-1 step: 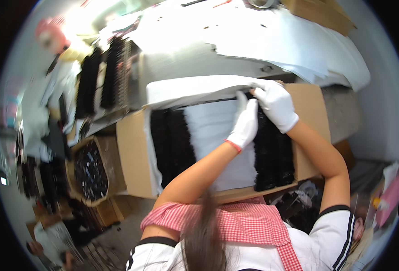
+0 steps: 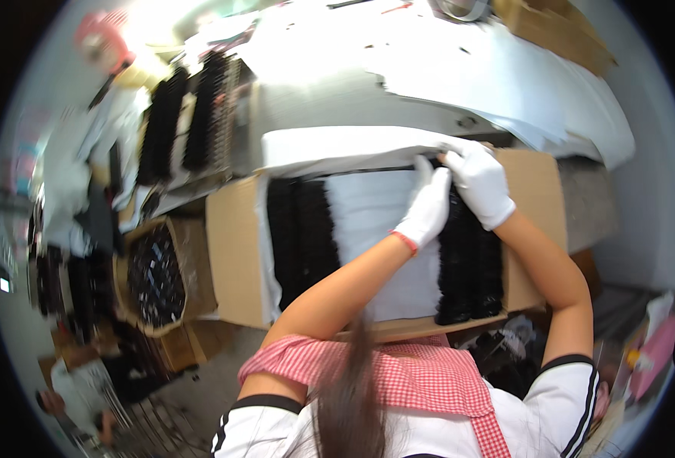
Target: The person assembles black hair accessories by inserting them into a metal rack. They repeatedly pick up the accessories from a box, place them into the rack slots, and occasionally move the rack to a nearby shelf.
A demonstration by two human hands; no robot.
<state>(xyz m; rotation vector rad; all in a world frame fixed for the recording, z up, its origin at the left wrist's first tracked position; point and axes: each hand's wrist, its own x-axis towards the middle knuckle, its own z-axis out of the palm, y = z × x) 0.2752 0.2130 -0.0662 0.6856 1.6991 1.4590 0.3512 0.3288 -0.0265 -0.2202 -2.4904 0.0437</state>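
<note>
Both hands wear white gloves and meet at the far right part of an open cardboard box (image 2: 236, 256). My right hand (image 2: 476, 183) is closed, its fingers bent round a small dark piece I cannot make out. Beside it, my left hand (image 2: 427, 204) has its fingers stretched out, with thumb and fingers apart, against the far end of the black fluffy bundles (image 2: 471, 263). More black bundles (image 2: 301, 237) lie along the box's left side. A white sheet (image 2: 395, 282) covers the middle, and a white liner (image 2: 337, 145) is folded back over the far edge.
Behind the box stands a table (image 2: 299, 103) with large white sheets (image 2: 505, 91). Racks of black fluffy strips (image 2: 208, 114) stand at the far left. A carton of dark glossy pieces (image 2: 154, 278) sits left, near a pink fan (image 2: 101, 42). Another person (image 2: 78, 389) is at lower left.
The whole scene sits slightly further right in the picture. Both hands keep about the same place at the box's far edge.
</note>
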